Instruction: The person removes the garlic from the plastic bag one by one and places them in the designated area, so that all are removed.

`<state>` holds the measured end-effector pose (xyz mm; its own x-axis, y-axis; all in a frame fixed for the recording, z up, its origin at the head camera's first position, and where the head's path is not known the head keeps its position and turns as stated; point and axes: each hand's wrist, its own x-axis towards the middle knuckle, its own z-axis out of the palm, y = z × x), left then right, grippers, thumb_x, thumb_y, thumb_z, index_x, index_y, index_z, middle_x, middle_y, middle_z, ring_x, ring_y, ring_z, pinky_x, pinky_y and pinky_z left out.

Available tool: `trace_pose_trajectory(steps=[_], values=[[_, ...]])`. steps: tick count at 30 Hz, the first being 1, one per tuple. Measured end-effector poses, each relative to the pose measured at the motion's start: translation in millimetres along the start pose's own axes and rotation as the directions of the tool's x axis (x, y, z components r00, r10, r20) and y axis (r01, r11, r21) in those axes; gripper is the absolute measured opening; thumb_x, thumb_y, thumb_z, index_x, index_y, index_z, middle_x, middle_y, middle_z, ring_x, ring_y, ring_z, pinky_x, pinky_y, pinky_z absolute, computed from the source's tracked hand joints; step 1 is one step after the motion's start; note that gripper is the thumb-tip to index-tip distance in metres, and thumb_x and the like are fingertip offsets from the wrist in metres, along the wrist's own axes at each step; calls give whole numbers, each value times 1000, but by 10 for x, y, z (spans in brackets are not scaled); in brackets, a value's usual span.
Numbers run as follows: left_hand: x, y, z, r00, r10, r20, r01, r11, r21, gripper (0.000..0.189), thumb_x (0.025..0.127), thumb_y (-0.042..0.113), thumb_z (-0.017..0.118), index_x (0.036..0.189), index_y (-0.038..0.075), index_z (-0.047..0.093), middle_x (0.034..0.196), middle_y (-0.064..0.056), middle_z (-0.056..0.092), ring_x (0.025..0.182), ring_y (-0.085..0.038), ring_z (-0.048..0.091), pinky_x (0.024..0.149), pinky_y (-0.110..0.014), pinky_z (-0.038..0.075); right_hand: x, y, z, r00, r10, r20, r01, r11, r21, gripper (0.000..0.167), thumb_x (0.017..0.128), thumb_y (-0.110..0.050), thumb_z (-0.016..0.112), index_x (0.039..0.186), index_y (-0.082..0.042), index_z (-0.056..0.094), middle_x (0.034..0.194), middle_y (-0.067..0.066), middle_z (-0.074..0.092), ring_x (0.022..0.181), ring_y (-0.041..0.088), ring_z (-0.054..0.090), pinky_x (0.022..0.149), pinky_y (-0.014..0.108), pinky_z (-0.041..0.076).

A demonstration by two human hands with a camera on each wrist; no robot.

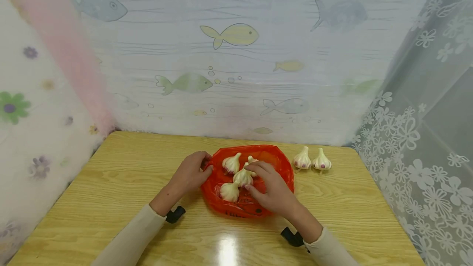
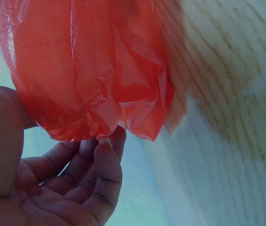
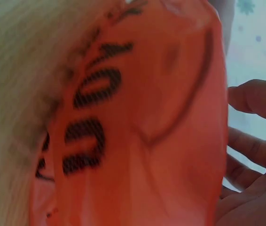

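A red plastic bag [image 1: 284, 163] with black print stands wide open on the table. Inside it are several white garlic bulbs with purplish bases, including one at the back left [image 1: 231, 163] and one at the front [image 1: 229, 192]. My left hand [image 1: 190, 171] pinches the bag's left rim; in the left wrist view its fingers [image 2: 105, 165] meet the red film. My right hand [image 1: 275, 192] reaches over the right rim, with thumb and fingers around the middle garlic bulb [image 1: 242, 178]. In the right wrist view the bag's side [image 3: 170, 141] hides those fingertips.
Two more garlic bulbs [image 1: 302, 158] [image 1: 322, 159] stand side by side on the wooden table [image 1: 140, 155], right of the bag. A fish-patterned curtain [image 1: 236, 106] hangs along the back edge. Flowered sheets border both sides.
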<state>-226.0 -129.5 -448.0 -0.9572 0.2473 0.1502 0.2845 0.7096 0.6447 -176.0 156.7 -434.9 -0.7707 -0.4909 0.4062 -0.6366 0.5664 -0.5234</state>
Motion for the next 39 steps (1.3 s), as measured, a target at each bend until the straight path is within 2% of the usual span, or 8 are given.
trace_pose_trajectory(steps=[7, 12, 18, 27, 39], values=[[5, -5, 5, 1000, -6, 2, 6, 1000, 3, 24, 99, 15, 72, 119, 4, 67, 105, -5, 68, 91, -20, 61, 84, -36, 59, 1, -64, 99, 997, -74, 25, 74, 997, 14, 46, 95, -11, 80, 138, -6, 65, 139, 6, 62, 129, 24, 60, 104, 45, 55], [-2, 2, 0, 1000, 2, 0, -2, 1000, -1, 24, 99, 15, 72, 119, 3, 67, 105, -5, 68, 91, -20, 61, 83, -37, 59, -12, -80, 161, 994, -56, 97, 54, 998, 21, 49, 96, -12, 79, 142, -9, 63, 143, 3, 61, 130, 21, 59, 105, 42, 54], [-14, 14, -8, 1000, 11, 1, -11, 1000, -3, 23, 99, 14, 72, 119, 3, 68, 104, -5, 68, 90, -20, 61, 82, -36, 59, -28, -95, 221, 980, -12, 197, 5, 999, 36, 52, 99, -15, 76, 147, -15, 59, 151, 1, 56, 138, 21, 56, 110, 44, 51], [-2, 0, -4, 1000, 24, -6, -24, 1000, -4, 22, 99, 14, 72, 118, 4, 68, 104, -5, 68, 89, -19, 62, 81, -35, 59, -30, -56, 302, 970, -99, 223, 94, 995, 35, 50, 99, -12, 75, 147, -13, 61, 152, 2, 56, 143, 21, 52, 112, 43, 50], [-4, -11, 16, 999, 39, -9, -39, 999, 9, 20, 98, 14, 73, 116, 5, 69, 101, -3, 68, 87, -18, 61, 80, -34, 58, -44, -46, 346, 945, -78, 317, 65, 996, 53, 48, 102, -16, 73, 147, -26, 63, 151, -1, 55, 135, 18, 58, 107, 37, 54]])
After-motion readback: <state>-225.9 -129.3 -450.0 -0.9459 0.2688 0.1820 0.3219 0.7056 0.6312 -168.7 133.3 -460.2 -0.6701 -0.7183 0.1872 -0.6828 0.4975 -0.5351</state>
